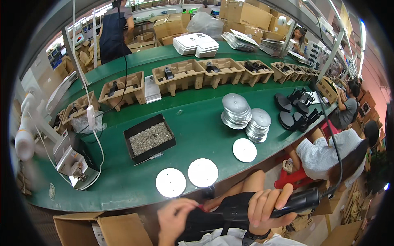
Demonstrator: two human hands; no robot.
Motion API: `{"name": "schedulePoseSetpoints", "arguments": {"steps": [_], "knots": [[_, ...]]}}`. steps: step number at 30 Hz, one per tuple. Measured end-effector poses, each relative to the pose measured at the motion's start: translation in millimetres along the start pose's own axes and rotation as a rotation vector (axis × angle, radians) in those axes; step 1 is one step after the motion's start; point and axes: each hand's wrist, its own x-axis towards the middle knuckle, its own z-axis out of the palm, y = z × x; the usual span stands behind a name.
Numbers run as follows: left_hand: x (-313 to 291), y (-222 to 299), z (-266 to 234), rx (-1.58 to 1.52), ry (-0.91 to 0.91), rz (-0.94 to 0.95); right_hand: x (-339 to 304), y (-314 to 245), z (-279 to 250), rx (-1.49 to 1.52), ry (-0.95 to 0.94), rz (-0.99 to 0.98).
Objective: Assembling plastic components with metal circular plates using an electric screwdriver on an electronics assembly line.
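Observation:
My right hand (269,207) is wrapped round a black corded electric screwdriver (301,201), whose tip end points left. Close to that tip, my left hand (176,215) pinches its fingers together. A small reddish bit shows at its fingertips, but what it holds is too small to make out. Two white round plates (170,182) with small holes lie side by side at the near table edge, just beyond my hands. Farther right lies another white disc (244,150). A black box (150,153) of small metal screws stands left of centre.
Two stacks of silver discs (237,102) stand right of centre, with black stands (293,117) beyond. Moulded pulp trays (178,76) line the back of the green table (197,131). A small boxed device (78,162) stands left. An open carton (123,229) sits below the edge. A seated person (328,153) is at right.

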Motion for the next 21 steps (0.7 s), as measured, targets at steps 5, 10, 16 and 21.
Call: {"name": "schedulePoseSetpoints", "arguments": {"steps": [5, 10, 16, 21], "knots": [[-30.4, -9.1, 17.4, -0.069, -0.081, 0.057, 8.8, 15.6, -7.1, 0.236, -0.003, 0.246], [-36.4, -16.7, 0.7, -0.061, -0.138, 0.028, 10.4, 19.2, -10.6, 0.320, 0.070, 0.276], [-37.5, -14.7, 2.3, -0.049, -0.127, 0.041, 11.6, 24.7, -8.7, 0.276, 0.038, 0.321], [-46.5, -3.4, 2.2, -0.071, -0.242, 0.013, 12.6, 19.8, -1.4, 0.282, -0.029, 0.427]]}}
